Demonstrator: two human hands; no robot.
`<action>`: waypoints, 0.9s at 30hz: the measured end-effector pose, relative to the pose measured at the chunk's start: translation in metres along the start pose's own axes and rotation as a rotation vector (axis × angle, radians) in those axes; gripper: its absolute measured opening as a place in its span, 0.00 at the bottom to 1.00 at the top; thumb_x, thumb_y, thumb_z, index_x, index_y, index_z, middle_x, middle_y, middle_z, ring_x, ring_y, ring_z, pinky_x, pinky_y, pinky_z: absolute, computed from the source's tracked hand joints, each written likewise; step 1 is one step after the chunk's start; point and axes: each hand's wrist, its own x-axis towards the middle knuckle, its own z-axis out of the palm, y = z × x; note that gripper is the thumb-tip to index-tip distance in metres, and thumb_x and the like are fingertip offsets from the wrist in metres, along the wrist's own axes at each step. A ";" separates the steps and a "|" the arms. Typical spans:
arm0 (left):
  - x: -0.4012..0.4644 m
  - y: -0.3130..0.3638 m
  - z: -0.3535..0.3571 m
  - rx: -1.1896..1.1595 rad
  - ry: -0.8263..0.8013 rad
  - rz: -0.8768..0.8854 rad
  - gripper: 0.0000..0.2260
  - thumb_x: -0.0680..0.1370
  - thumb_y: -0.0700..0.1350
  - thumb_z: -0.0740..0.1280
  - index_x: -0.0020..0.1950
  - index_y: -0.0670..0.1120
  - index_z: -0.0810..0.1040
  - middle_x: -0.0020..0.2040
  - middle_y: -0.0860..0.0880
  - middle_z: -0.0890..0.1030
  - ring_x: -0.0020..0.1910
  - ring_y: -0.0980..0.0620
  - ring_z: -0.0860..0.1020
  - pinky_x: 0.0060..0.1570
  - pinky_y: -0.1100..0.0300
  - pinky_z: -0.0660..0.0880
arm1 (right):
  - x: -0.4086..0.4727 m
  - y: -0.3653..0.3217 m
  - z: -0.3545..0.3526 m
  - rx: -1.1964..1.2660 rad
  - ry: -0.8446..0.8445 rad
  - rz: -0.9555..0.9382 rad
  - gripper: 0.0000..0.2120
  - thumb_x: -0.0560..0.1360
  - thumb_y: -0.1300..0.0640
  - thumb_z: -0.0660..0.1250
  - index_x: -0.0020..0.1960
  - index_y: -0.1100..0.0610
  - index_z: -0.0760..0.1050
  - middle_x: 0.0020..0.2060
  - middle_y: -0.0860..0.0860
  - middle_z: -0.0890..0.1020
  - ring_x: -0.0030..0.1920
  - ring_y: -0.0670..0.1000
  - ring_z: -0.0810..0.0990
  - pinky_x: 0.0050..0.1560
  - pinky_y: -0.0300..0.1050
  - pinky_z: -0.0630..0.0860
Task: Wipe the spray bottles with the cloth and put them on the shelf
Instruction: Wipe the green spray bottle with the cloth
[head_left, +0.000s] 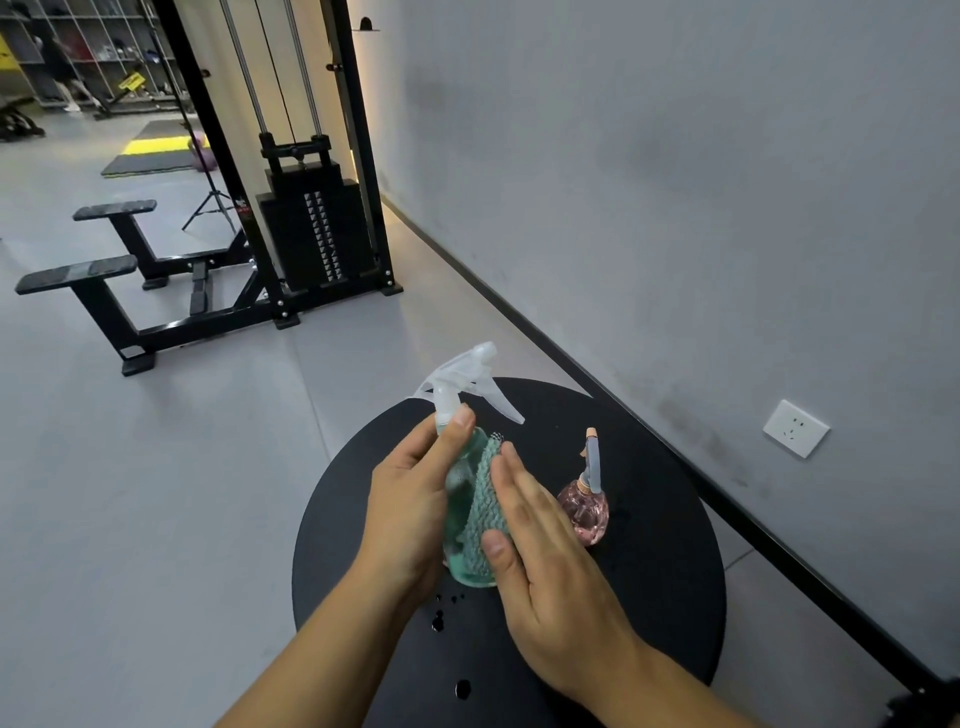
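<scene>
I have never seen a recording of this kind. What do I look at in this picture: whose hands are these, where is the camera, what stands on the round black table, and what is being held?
There is no machine here. The one picture comes from a camera worn on a person's head, looking forward and down, so the two arms at the bottom are that person's own.

The left hand grips a green spray bottle with a clear trigger top. The right hand presses a green cloth flat against the bottle's side, wiping it.

On the round black table stands a small pink spray bottle, untouched, to the right of the hands. A few water drops lie on the table near the person.

Behind is a gym machine beside a grey wall.
</scene>
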 end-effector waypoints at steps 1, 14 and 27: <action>0.000 0.002 0.000 0.011 0.003 0.004 0.21 0.79 0.54 0.75 0.57 0.36 0.81 0.49 0.36 0.84 0.49 0.39 0.83 0.57 0.42 0.81 | 0.001 -0.001 0.000 0.001 0.001 -0.001 0.28 0.89 0.50 0.52 0.84 0.40 0.42 0.82 0.31 0.43 0.83 0.38 0.43 0.82 0.42 0.51; 0.002 0.003 -0.003 0.088 0.050 0.015 0.19 0.82 0.57 0.70 0.59 0.41 0.84 0.55 0.35 0.86 0.53 0.37 0.86 0.60 0.39 0.83 | 0.003 -0.004 -0.005 0.088 -0.037 0.025 0.27 0.88 0.48 0.51 0.83 0.38 0.41 0.81 0.29 0.44 0.81 0.34 0.44 0.83 0.47 0.56; 0.011 0.002 -0.009 0.190 0.074 -0.009 0.10 0.88 0.48 0.62 0.62 0.46 0.82 0.53 0.45 0.89 0.48 0.48 0.87 0.50 0.52 0.82 | 0.002 -0.003 -0.004 0.042 -0.078 0.019 0.27 0.89 0.47 0.51 0.82 0.36 0.41 0.81 0.28 0.43 0.81 0.33 0.43 0.83 0.47 0.57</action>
